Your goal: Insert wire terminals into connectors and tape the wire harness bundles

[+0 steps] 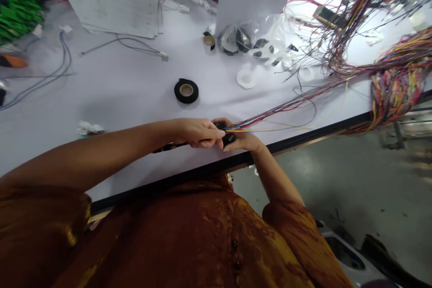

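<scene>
Near the table's front edge my left hand (204, 133) is closed around a bundle of thin coloured wires (259, 117). The bundle runs off to the right, and a black-wrapped stretch of it (168, 146) shows left of that hand, under the forearm. Right beside it, my right hand (241, 140) grips a roll of black tape (229, 138), close against the wires. Part of the roll is hidden by the fingers. Another roll of black tape (186, 91) lies flat on the table, beyond my hands.
Papers (118, 9) lie at the back left, near a green pile (20, 6). A clear plastic bag (263, 38) with rolls sits behind a white ring (246, 79). Loose grey wires (135, 45) lie on the left. Thick wire bundles (394, 76) hang over the right table edge.
</scene>
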Available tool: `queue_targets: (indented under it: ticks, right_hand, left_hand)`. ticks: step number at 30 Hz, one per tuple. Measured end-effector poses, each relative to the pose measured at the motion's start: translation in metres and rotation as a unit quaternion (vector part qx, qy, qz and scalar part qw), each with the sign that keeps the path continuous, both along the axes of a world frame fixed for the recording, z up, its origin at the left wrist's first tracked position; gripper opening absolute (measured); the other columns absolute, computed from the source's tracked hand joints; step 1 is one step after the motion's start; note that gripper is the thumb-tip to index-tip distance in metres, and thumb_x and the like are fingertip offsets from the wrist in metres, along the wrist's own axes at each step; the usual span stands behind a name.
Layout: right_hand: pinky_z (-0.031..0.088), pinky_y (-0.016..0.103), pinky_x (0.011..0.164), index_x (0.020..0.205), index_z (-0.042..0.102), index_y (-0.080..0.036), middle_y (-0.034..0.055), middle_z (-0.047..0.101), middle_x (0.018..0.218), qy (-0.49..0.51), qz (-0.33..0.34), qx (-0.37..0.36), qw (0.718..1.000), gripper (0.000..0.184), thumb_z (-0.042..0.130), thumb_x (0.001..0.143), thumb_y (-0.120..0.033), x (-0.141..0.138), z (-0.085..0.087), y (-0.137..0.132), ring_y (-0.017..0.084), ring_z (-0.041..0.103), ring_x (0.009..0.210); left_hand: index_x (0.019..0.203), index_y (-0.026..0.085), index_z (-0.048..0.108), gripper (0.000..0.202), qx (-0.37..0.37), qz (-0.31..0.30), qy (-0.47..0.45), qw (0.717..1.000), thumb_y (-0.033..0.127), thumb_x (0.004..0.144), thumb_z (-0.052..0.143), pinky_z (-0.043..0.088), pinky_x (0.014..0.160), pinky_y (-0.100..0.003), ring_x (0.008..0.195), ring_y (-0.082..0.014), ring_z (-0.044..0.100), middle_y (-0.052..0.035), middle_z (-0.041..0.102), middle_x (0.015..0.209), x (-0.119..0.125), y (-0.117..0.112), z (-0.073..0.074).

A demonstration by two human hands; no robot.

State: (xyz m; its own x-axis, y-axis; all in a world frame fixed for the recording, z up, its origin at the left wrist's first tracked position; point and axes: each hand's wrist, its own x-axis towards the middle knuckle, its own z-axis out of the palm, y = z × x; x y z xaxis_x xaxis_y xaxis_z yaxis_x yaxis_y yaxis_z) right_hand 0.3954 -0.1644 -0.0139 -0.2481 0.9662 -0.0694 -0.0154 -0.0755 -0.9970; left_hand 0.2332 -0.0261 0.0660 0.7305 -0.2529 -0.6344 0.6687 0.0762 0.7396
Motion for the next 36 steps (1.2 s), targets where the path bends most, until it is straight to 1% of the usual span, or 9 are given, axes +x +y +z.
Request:
queue_targets:
  ticks: [5,10,13,17,21,24,30,33,36]
  right_hand:
    - [0.051,0.038,0.094,0.121,0.062,-0.02,0.0069,0.066,0.114,0.067,-0.054,-0.139,0.986,0.063,0.081,0.07,-0.051,0.002,0.011,-0.04,0.023,0.062,0.105]
    - [0.056,0.039,0.085,0.124,0.059,-0.02,0.015,0.065,0.122,0.237,-0.129,-0.198,0.942,0.075,0.062,0.074,-0.076,0.005,0.056,-0.065,0.025,0.063,0.108]
    - [0.051,0.044,0.098,0.121,0.061,-0.022,0.0143,0.061,0.131,0.232,-0.135,-0.145,0.952,0.073,0.063,0.073,-0.078,0.006,0.061,-0.062,0.027,0.059,0.119]
    - [0.044,0.048,0.107,0.113,0.064,-0.02,0.0121,0.064,0.121,0.047,-0.163,-0.146,0.975,0.051,0.078,0.075,-0.051,0.007,0.029,-0.051,0.024,0.061,0.113]
    - [0.031,0.047,0.118,0.151,0.033,-0.031,0.0098,0.029,0.161,-0.01,-0.204,-0.051,0.978,0.111,0.09,0.057,-0.046,0.012,0.004,-0.024,0.028,0.034,0.145]
    - [0.035,0.045,0.117,0.153,0.03,-0.034,0.0075,0.025,0.164,0.034,-0.143,-0.011,0.989,0.116,0.09,0.056,-0.05,0.013,0.0,-0.005,0.03,0.033,0.146]
    - [0.052,0.039,0.095,0.128,0.059,-0.018,0.0122,0.066,0.123,0.145,-0.077,-0.095,0.982,0.056,0.063,0.086,-0.055,-0.005,0.005,-0.027,0.024,0.066,0.107]
    - [0.058,0.035,0.073,0.132,0.055,-0.019,0.0146,0.068,0.117,0.267,-0.016,-0.141,0.953,0.075,0.053,0.083,-0.075,-0.01,0.023,-0.042,0.023,0.07,0.09]
    - [0.057,0.032,0.066,0.133,0.053,-0.02,0.0138,0.07,0.111,0.293,-0.043,-0.118,0.948,0.093,0.057,0.068,-0.086,-0.004,0.036,-0.043,0.022,0.07,0.084]
  left_hand:
    - [0.084,0.017,0.063,0.039,0.152,0.004,-0.047,0.987,0.049,0.092,0.042,0.027,0.045,-0.026,0.043,-0.0112,0.031,0.0027,0.04,0.051,-0.009,-0.006,-0.008]
    - [0.085,0.016,0.061,0.026,0.384,0.024,-0.173,0.906,0.035,0.092,0.045,0.034,0.059,-0.026,0.06,-0.0131,0.046,-0.0015,0.054,0.066,-0.01,-0.016,-0.013]
    - [0.102,0.015,0.062,0.029,0.301,0.054,-0.148,0.941,0.036,0.093,0.044,0.033,0.055,-0.024,0.055,-0.0113,0.042,0.0019,0.048,0.062,-0.009,-0.014,-0.005]
    - [0.109,0.013,0.061,0.033,0.118,0.057,-0.063,0.989,0.037,0.092,0.046,0.026,0.046,-0.022,0.046,-0.0085,0.033,0.0048,0.041,0.057,-0.007,-0.002,0.0]
    - [0.096,0.015,0.063,0.023,-0.005,0.014,-0.065,0.998,0.034,0.086,0.054,0.027,0.046,-0.023,0.047,-0.0079,0.035,0.0019,0.049,0.064,0.001,0.004,0.0]
    - [0.093,0.017,0.064,0.023,-0.018,0.012,-0.046,0.999,0.035,0.086,0.052,0.02,0.043,-0.024,0.043,-0.0083,0.025,0.0054,0.037,0.055,0.006,0.003,0.005]
    - [0.078,0.016,0.059,0.026,0.298,0.057,-0.162,0.939,0.035,0.091,0.047,0.031,0.056,-0.026,0.056,-0.0122,0.042,-0.0008,0.05,0.062,-0.002,-0.012,-0.006]
    - [0.083,0.017,0.059,0.024,0.447,0.065,-0.174,0.875,0.033,0.093,0.045,0.032,0.061,-0.028,0.063,-0.0157,0.048,-0.0037,0.056,0.069,-0.005,-0.021,-0.022]
    - [0.084,0.017,0.06,0.024,0.41,0.089,-0.177,0.89,0.034,0.091,0.046,0.032,0.061,-0.027,0.063,-0.0148,0.048,-0.0024,0.055,0.069,-0.005,-0.019,-0.024]
